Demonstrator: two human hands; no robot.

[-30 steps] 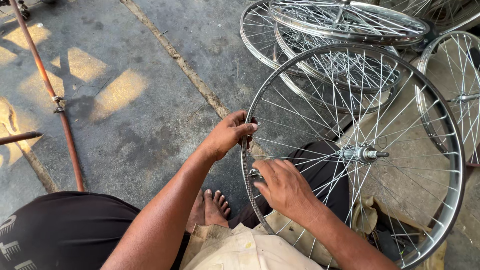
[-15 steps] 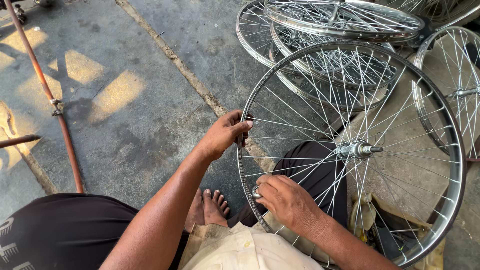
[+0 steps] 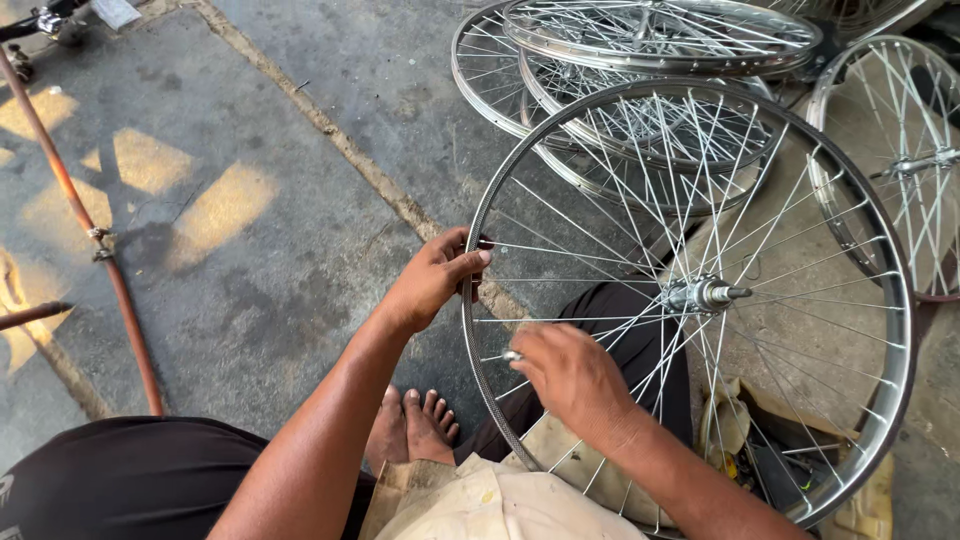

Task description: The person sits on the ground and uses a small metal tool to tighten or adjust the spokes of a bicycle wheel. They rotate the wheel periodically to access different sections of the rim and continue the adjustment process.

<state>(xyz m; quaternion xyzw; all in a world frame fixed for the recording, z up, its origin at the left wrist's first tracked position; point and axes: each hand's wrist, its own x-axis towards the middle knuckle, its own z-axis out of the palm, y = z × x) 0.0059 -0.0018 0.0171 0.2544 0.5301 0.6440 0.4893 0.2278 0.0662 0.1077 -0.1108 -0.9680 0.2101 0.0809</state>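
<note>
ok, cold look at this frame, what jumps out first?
A big spoked bicycle wheel fills the centre-right, standing tilted over the seated person's lap, its hub sticking out. The left hand grips the rim on the near-left side, and the right hand works among the spokes just inside it. More bare wheels are stacked on the concrete floor behind.

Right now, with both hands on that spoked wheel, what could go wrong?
1. The left hand grips only the rim of the wheel, which rests tilted on the lap; it could roll or tip.
2. The right hand works among crossing spokes; fingers may get pinched or poked.
3. Bare toes sit just under the rim, likely hit if it drops.
</note>
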